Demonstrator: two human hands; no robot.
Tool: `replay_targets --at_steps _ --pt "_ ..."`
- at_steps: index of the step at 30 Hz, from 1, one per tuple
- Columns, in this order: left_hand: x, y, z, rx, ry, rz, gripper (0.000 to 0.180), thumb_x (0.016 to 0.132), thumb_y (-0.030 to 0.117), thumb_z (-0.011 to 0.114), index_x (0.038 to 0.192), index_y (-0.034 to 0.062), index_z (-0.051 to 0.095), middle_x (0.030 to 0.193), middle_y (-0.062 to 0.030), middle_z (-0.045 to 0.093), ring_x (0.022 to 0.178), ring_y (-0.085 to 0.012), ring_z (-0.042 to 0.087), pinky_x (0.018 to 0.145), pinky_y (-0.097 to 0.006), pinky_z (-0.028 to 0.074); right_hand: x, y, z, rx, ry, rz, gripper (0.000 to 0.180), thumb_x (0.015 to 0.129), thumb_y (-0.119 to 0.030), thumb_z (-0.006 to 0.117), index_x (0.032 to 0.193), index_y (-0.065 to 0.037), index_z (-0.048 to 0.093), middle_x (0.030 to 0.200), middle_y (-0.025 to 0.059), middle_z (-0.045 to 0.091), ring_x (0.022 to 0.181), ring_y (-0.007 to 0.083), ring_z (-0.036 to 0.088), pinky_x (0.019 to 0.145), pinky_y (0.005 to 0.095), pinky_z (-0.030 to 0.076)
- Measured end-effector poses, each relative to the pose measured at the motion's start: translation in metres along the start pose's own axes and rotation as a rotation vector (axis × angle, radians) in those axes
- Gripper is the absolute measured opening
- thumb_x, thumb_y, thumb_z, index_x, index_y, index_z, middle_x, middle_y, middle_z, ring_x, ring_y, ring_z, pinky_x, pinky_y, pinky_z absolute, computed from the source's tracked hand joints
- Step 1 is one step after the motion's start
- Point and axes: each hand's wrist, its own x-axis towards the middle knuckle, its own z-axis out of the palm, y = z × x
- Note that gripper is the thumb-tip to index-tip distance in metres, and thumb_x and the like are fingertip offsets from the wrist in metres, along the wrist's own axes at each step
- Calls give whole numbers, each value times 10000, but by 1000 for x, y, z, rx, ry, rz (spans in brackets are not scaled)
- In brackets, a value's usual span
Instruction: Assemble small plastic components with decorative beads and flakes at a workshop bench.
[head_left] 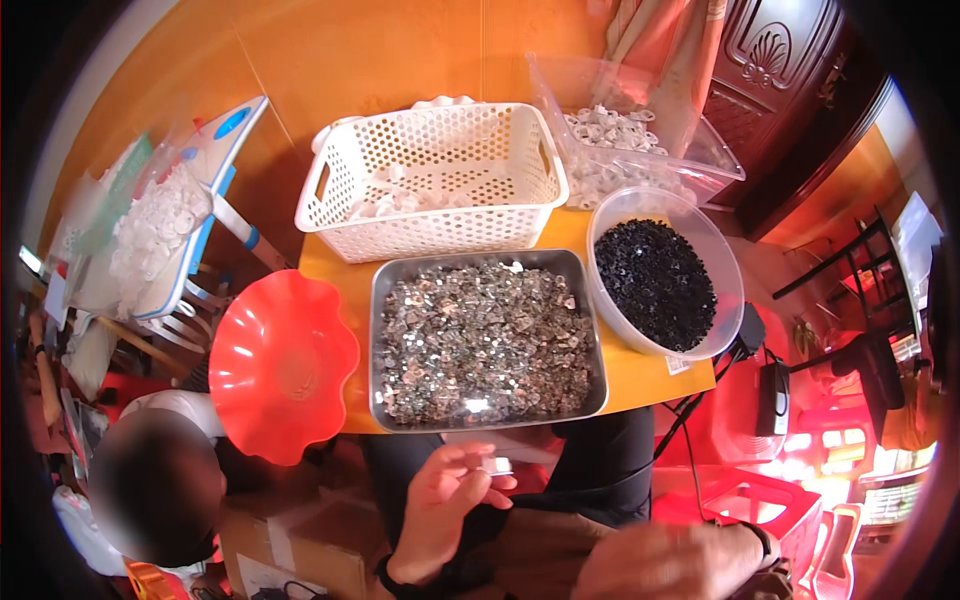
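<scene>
Over my lap, my left hand (445, 505) pinches a small white piece (497, 466) between thumb and fingers. My right hand (655, 562) is low at the front, smeared by motion, and its fingers cannot be made out. Just beyond my left hand, a grey metal tray (601, 385) full of small shiny metal parts (485, 345) stands at the table's near edge. To its right is a clear round tub (727, 270) of small black parts (655, 285). A red scalloped bowl (280, 365) sits left of the tray, with nothing visible in it.
Behind the tray, a white perforated basket (430, 238) holds a few pale pieces. A clear plastic bin (715, 165) of white rings stands at the back right. Another person's head (155, 485) is close at left, near a table (235, 150) heaped with white pieces. A cardboard box (300, 550) lies below.
</scene>
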Motion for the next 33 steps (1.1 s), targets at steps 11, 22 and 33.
replay_targets --at_steps 11,22,33 --pt "8 -1 1 -80 -29 18 283 838 89 656 1031 17 463 979 -157 607 879 -252 630 679 -347 555 -149 154 68 -1273 -329 1364 64 796 -80 530 835 -31 539 745 77 600 651 185 643 508 303 511" --pt "5 0 -5 -269 -114 -1 322 909 170 565 1174 24 456 1040 -194 593 903 -277 619 719 -368 537 -158 144 95 -1208 -361 1411 333 804 -93 534 1099 61 544 849 113 624 751 230 641 552 303 515" --pt "2 0 -14 -215 -36 23 334 913 258 561 1111 16 441 960 -172 598 854 -260 623 677 -365 548 -19 44 6 -740 257 587 103 726 -62 602 826 -78 618 767 55 546 673 230 583 561 334 472"
